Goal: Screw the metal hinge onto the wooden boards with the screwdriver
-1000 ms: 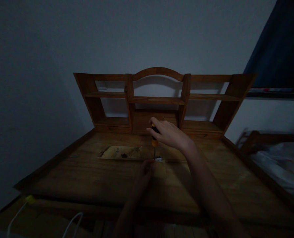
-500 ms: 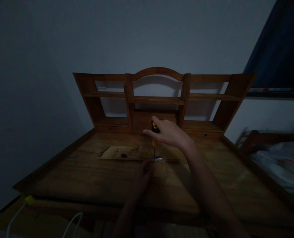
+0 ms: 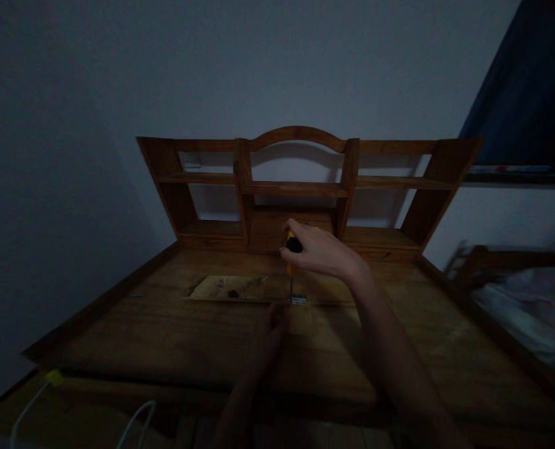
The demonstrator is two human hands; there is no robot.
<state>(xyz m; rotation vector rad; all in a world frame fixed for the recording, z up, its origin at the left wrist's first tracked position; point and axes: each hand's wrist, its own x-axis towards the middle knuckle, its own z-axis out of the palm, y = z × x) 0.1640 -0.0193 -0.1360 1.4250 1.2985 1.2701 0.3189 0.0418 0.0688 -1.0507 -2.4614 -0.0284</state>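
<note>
- head view: the right hand is closed around the handle of a yellow-and-black screwdriver, whose shaft points down and looks close to upright.
- the small metal hinge lies on the wooden desktop, by the seam, with the screwdriver's tip at its left end; whether the tip sits in a screw is too small to tell.
- the left hand rests low with its fingers curled, fingertips just beside the tip; i cannot tell whether they pinch a screw or only steady the hinge.
- for a clean turn, the shaft is best square to the hinge plate, since a lean would probably let the tip slip out.
- firm, even pressure straight down the handle, with short wrist turns, should bite better than speed.
- the left fingertips do well to brace the hinge from the side; so near the tip, they could be nicked by a slip.
- the light is dim, so it seems wise to check the tip's seating before adding force.
</note>
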